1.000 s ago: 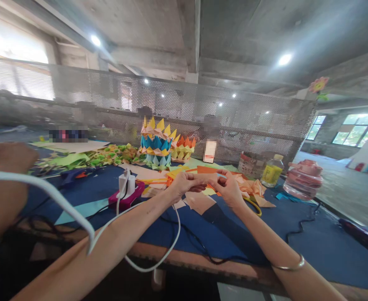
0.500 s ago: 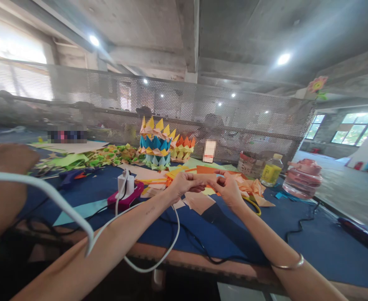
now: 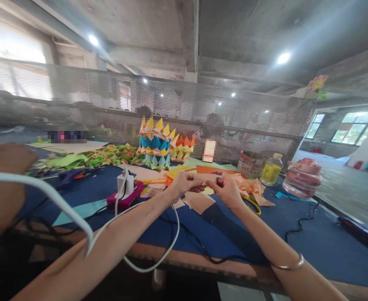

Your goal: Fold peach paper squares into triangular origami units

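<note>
A small piece of peach paper is stretched between my two hands above the blue table. My left hand pinches its left end with the thumb on top. At the right end, the thumb and fingers of my right hand close on it. Under and behind the hands lie an orange sheet, loose peach paper pieces and crumpled peach paper. Beyond them stand folded paper crowns, one blue and yellow and one orange and yellow.
A magenta power strip with a white plug sits left of my hands, with white and black cables around it. A yellow-labelled bottle and a pink jug stand right. Another person's hand is at far left.
The fingers of my right hand have shifted slightly along the peach paper. The other person's hand has moved a little to the left.
</note>
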Available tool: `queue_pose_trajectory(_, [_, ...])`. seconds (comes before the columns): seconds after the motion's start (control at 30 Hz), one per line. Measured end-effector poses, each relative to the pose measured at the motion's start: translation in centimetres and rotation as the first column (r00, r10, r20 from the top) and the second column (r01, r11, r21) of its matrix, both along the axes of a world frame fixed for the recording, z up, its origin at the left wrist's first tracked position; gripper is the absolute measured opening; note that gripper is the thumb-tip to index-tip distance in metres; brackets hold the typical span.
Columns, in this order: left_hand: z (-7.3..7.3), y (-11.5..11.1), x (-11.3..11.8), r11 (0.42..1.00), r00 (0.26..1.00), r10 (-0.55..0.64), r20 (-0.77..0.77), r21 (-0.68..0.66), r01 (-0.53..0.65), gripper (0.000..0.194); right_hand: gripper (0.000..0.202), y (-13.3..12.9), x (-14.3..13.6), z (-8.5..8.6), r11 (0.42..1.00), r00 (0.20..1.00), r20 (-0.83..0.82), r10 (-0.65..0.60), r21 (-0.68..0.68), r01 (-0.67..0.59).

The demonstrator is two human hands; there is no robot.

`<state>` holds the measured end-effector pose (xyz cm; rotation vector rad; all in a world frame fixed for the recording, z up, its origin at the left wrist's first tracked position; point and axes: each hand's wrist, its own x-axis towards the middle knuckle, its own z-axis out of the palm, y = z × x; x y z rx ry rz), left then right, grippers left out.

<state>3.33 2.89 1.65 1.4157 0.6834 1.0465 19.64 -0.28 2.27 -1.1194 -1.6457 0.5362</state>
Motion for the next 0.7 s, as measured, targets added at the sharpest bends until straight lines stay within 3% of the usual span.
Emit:
queue_pose_trajectory(0.17, [-0.02, -0.01, -0.08, 0.999, 0.999, -0.047, -0.027, -0.027, 0.046, 0.039, 0.039, -0.19, -0.26, 0.12, 1.0, 0.999, -0.034, 0.022, 0.019, -0.021])
queue_pose_trajectory(0.7, [-0.39, 0.46, -0.08, 0.998, 0.993, 0.018, -0.118, 0.065, -0.01, 0.028, 0.041, 0.28, -0.03, -0.75, 0.997, 0.997, 0.035, 0.075, 0.016, -0.075])
